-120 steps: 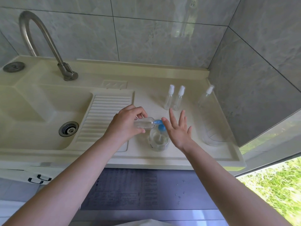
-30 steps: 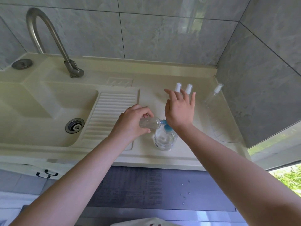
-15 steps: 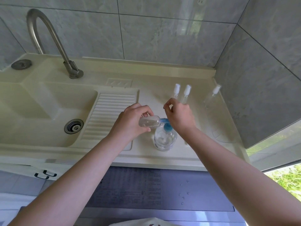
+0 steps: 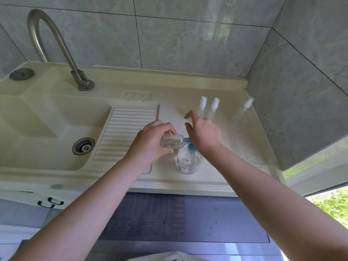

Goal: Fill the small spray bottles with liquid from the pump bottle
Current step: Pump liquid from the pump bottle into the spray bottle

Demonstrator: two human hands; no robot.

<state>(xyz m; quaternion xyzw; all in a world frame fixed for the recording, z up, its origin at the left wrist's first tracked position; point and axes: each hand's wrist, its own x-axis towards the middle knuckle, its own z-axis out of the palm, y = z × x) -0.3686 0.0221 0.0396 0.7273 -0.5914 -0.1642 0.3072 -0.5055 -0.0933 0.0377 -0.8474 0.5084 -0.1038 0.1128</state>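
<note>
My left hand [image 4: 150, 142] grips a small clear uncapped spray bottle [image 4: 172, 142], laid sideways with its mouth against the blue nozzle [image 4: 186, 140] of the pump bottle [image 4: 189, 162]. The clear pump bottle stands on the counter near the front edge. My right hand [image 4: 204, 134] rests on top of its pump head, with the index finger and thumb stretched out. Two capped small spray bottles [image 4: 202, 108] [image 4: 214, 108] stand just behind my right hand. A third spray bottle [image 4: 244, 110] stands at the far right by the wall.
The cream sink basin [image 4: 47, 129] with its drain [image 4: 83, 146] and ribbed washboard [image 4: 124, 132] lies to the left, under a steel faucet [image 4: 56, 44]. A clear plastic container [image 4: 258, 157] sits at the right wall. A grey mat [image 4: 169, 219] covers the floor below.
My right hand came down from raised with spread fingers onto the pump head, curled, and now has its index finger and thumb stretched out. My left hand keeps the small bottle at the nozzle.
</note>
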